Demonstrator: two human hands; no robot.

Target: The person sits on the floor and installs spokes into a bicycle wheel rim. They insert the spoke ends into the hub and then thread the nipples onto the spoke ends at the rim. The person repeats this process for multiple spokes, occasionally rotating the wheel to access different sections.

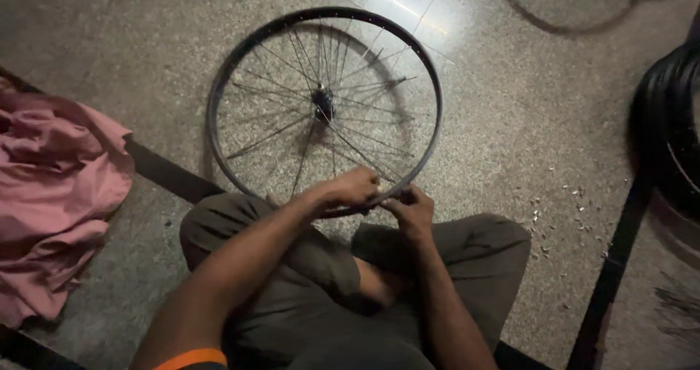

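**A:** What do I have in front of me?

**B:** I'm sitting on the floor (510,122) with the wheel (324,107) lying flat ahead of my knees, its near edge resting between my legs. My left hand (350,189) is curled over the near rim (430,86), fingers wrapped down onto it. My right hand (412,208) is just beside it, touching the same stretch of rim, fingers pinched together on something small there. I can't tell what it pinches; it's hidden under the fingertips.

**A:** So both hands are closed?

**B:** The left is clenched on the rim, clearly. The right is closed too, seemingly at the spot where a spoke (357,151) meets the rim, but the grip itself is too dark to read.

**A:** How would I do this bit well?

**B:** As I judge it, the left hand should just steady the rim, so it doesn't slide on the polished floor. The right does the fine work, so I'd keep its wrist low and turn in small amounts. I'd also keep the hub (323,102) in sight, because the spokes fan out from it and I want to follow the right one down to my fingers.

**A:** Anything nearby to mind?

**B:** A scatter of small bits (576,209) lies on the floor to my right, near my knee, and a pink cloth (51,188) sits well apart on my left. A tyre (667,122) lies at the far right.
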